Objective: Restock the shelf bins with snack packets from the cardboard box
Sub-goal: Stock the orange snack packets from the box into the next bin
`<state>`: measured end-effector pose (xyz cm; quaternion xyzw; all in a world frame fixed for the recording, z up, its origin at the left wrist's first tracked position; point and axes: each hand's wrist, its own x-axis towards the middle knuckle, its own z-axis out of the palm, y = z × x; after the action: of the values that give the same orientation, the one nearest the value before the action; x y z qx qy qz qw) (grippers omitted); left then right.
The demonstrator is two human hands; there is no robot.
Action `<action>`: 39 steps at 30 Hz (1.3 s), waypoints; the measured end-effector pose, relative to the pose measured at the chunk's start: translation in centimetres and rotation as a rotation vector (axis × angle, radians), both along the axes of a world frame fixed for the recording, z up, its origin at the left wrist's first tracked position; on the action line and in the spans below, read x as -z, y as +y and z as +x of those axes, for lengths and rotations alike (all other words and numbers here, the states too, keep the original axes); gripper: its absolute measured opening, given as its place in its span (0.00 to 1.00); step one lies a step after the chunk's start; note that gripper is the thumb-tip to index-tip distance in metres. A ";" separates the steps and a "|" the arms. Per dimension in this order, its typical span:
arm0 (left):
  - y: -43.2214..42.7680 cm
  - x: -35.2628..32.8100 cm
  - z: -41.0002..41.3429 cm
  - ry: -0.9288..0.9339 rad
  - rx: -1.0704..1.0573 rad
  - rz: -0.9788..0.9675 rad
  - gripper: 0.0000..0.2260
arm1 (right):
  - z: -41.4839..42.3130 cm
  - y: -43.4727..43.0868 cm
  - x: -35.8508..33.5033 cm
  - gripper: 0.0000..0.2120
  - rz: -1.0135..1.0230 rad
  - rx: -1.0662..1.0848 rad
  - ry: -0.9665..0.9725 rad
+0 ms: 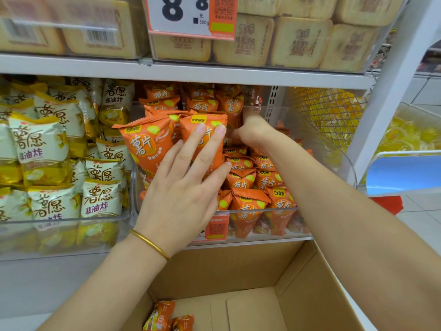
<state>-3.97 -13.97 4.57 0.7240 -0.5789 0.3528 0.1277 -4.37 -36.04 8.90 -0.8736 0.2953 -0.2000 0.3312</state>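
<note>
Two hands: left hand [181,189] and right hand [253,130]. One bangle [150,244]. One box [298,295], with two orange packets [167,316] in its near left corner. Three containers stand along the lower shelf: left bin [59,225], middle bin [281,209] and one mesh basket [334,111]. The middle bin holds well over a dozen orange packets and the left bin over a dozen white packets [38,139]; both overlap too much to count exactly. Two price tags: big tag [181,17] and small tag [216,226].

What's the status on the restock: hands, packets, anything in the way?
Left hand flat, pressing upright orange packets in the clear bin. Right hand deep in the bin, fingers hidden. Few leftover packets showing in the cardboard box. Nothing blocking.
</note>
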 end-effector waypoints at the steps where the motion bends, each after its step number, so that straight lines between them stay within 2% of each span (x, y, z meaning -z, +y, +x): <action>1: 0.0 0.0 0.0 -0.001 -0.001 0.000 0.17 | 0.0 0.0 0.0 0.25 0.000 0.005 0.008; 15: 0.7 -0.2 -0.4 -0.005 0.036 -0.031 0.17 | -0.9 0.1 0.7 0.29 -0.111 0.112 -0.044; 19: 1.2 -0.3 -0.5 -0.016 0.060 -0.043 0.16 | -3.8 2.3 -0.3 0.25 -0.184 0.130 -0.111; 23: 2.5 -0.4 -1.8 -0.034 0.138 -0.089 0.14 | -10.7 7.1 -0.8 0.18 -0.206 0.073 -0.282; 26: 4.2 -0.2 -3.4 -0.056 0.237 -0.045 0.13 | -16.9 11.3 0.3 0.10 -0.021 -0.041 -0.397; 28: 5.8 1.2 -4.5 -0.032 0.280 0.097 0.12 | -19.1 13.2 2.3 0.08 0.155 -0.155 -0.308; 30: 7.5 3.5 -5.1 0.020 0.290 0.306 0.11 | -19.1 14.3 5.7 0.06 0.204 -0.257 -0.052; 33: 10.6 7.4 -5.1 0.093 0.263 0.590 0.13 | -17.5 16.2 13.1 0.09 0.260 -0.369 0.278; 36: 13.6 10.1 -4.3 0.220 0.218 0.706 0.15 | -16.8 18.1 22.2 0.13 0.425 -0.385 0.517; 39: 15.2 11.2 -3.6 0.272 0.183 0.732 0.18 | -16.1 19.5 30.2 0.21 0.569 -0.246 0.683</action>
<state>-7.55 1.25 -6.64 0.7072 -0.7062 0.0115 -0.0325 -20.51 -16.55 -21.31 -0.7924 0.3248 0.2290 0.4629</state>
